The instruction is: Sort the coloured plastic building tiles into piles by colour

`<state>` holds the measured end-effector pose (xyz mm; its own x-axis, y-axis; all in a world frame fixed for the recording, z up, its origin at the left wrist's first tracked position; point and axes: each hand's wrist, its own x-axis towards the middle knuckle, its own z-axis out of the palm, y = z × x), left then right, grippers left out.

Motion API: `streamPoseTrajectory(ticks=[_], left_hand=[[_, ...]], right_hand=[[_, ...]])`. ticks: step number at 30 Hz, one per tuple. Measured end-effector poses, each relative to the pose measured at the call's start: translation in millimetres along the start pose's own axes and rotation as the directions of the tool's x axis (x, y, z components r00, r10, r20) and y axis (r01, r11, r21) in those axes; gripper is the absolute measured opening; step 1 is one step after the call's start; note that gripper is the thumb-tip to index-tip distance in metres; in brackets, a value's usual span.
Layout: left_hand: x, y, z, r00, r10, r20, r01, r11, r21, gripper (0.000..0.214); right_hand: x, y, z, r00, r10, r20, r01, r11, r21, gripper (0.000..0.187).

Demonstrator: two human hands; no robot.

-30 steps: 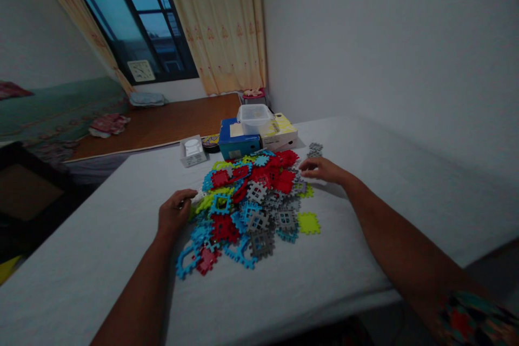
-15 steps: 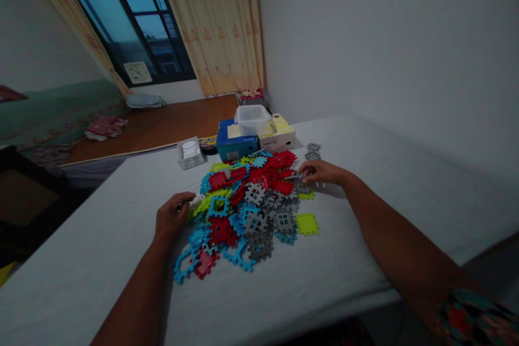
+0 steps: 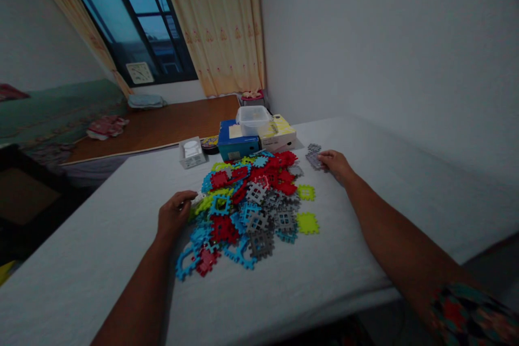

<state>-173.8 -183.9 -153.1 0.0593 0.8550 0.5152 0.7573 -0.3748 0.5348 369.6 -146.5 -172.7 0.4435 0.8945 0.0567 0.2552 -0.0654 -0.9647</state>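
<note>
A mixed pile of toothed interlocking plastic building tiles (image 3: 222,230) in red, blue, lime and grey lies on the white sheet between my hands. My right hand (image 3: 337,166), beyond the pile's right side, pinches a grey tile (image 3: 314,161) at its edge. This tile is low over the sheet, by a small group of grey tiles (image 3: 313,148); whether it rests on them I cannot tell. At the pile's left edge, my left hand (image 3: 174,217) is curled, with thumb and forefinger closed on a small pale tile (image 3: 198,198), partly hidden.
Behind the pile stand a blue box (image 3: 237,143), a pale yellow-and-white box (image 3: 279,135), a clear plastic container (image 3: 253,119) on top of them, an open white box (image 3: 192,152) and a dark round tin (image 3: 210,144). Two lime tiles (image 3: 308,223) lie at the pile's right. A wall rises on the right.
My right hand has gone from the pile's right edge outward and back to the small grey group, carrying a grey tile. A lime tile there is now uncovered. My left hand has stayed nearly still.
</note>
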Motion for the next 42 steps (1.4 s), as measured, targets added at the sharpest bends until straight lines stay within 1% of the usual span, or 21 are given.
streamPoseTrajectory(ticks=[1, 3, 4, 5, 6, 8, 9, 10, 12, 16, 18, 19, 21, 22, 23, 25, 27, 29, 32, 36, 42], left_hand=[[0, -1, 0.1, 1.0, -0.002, 0.009, 0.003, 1.0, -0.004, 0.028], [1, -3, 0.2, 1.0, -0.011, 0.025, 0.011, 1.0, -0.012, 0.028], [1, -4, 0.4, 0.999, -0.019, 0.028, 0.019, 1.0, -0.012, 0.029], [2, -5, 0.7, 0.999, -0.032, 0.023, 0.032, 0.999, -0.009, 0.029], [2, -5, 1.3, 0.999, -0.051, 0.018, 0.051, 0.999, -0.008, 0.031], [2, -2, 3.2, 0.994, -0.098, 0.039, 0.098, 0.995, -0.016, 0.037], [2, 1, 4.4, 0.991, -0.111, 0.071, 0.113, 0.993, -0.028, 0.042], [1, 4, 5.8, 0.987, -0.109, 0.115, 0.115, 0.992, -0.043, 0.047], [-1, 13, 8.4, 0.977, -0.056, 0.206, 0.072, 0.995, -0.071, 0.055], [-4, 26, 9.7, 0.949, 0.05, 0.311, -0.015, 0.993, -0.116, 0.056], [-4, 28, 8.4, 0.946, 0.08, 0.313, -0.027, 0.985, -0.17, 0.051], [-4, 27, 7.8, 0.949, 0.086, 0.303, -0.027, 0.98, -0.196, 0.047], [-3, 24, 7.1, 0.966, 0.064, 0.251, -0.009, 0.977, -0.215, 0.044], [-2, 22, 7.0, 0.975, 0.043, 0.218, 0.002, 0.979, -0.205, 0.044], [-1, 19, 7.2, 0.982, 0.025, 0.187, 0.011, 0.982, -0.19, 0.044], [0, 13, 8.0, 0.99, -0.002, 0.143, 0.025, 0.987, -0.159, 0.046], [1, 8, 9.2, 0.991, -0.025, 0.13, 0.043, 0.989, -0.138, 0.048], [0, 4, 10.4, 0.99, -0.051, 0.129, 0.067, 0.991, -0.119, 0.048], [-1, 2, 11.3, 0.988, -0.068, 0.141, 0.083, 0.991, -0.102, 0.047], [-1, 1, 10.2, 0.989, -0.077, 0.13, 0.09, 0.991, -0.101, 0.047], [-1, 3, 7.5, 0.985, -0.12, 0.128, 0.13, 0.989, -0.077, 0.048]], right_hand=[[0, 0, 0, 0.998, -0.047, -0.042, 0.044, 0.997, -0.063, 0.032], [-2, -1, 0, 0.967, -0.228, -0.111, 0.194, 0.947, -0.256, 0.035], [-4, -3, 2, 0.939, -0.331, -0.096, 0.279, 0.894, -0.349, 0.035], [-6, -5, 4, 0.91, -0.412, -0.03, 0.365, 0.836, -0.41, 0.034], [-8, -6, 8, 0.884, -0.46, 0.079, 0.447, 0.786, -0.428, 0.032], [-15, -8, 18, 0.817, -0.474, 0.329, 0.573, 0.733, -0.366, 0.032], [-19, -9, 23, 0.773, -0.467, 0.43, 0.615, 0.721, -0.321, 0.034], [-23, -9, 28, 0.736, -0.464, 0.493, 0.641, 0.711, -0.288, 0.037], [-31, -10, 37, 0.705, -0.465, 0.536, 0.661, 0.704, -0.259, 0.04], [-43, -18, 46, 0.683, -0.46, 0.568, 0.655, 0.73, -0.195, 0.033], [-45, -23, 48, 0.691, -0.471, 0.548, 0.639, 0.753, -0.159, 0.033], [-44, -24, 48, 0.708, -0.47, 0.527, 0.619, 0.772, -0.142, 0.033], [-38, -25, 46, 0.761, -0.442, 0.475, 0.554, 0.824, -0.121, 0.035], [-34, -24, 43, 0.8, -0.417, 0.432, 0.508, 0.853, -0.119, 0.036], [-28, -21, 40, 0.846, -0.386, 0.369, 0.454, 0.883, -0.119, 0.038], [-15, -12, 30, 0.931, -0.316, 0.184, 0.339, 0.934, -0.113, 0.044], [-4, 0, 20, 0.97, -0.241, 0.019, 0.242, 0.966, -0.087, 0.047], [5, 10, 13, 0.981, -0.185, -0.05, 0.182, 0.981, -0.074, 0.043], [10, 20, 9, 0.987, -0.148, -0.056, 0.143, 0.987, -0.076, 0.037], [14, 24, 9, 0.985, -0.163, -0.06, 0.154, 0.98, -0.126, 0.038], [27, 31, 1, 0.967, -0.202, -0.155, 0.165, 0.961, -0.223, 0.042]])
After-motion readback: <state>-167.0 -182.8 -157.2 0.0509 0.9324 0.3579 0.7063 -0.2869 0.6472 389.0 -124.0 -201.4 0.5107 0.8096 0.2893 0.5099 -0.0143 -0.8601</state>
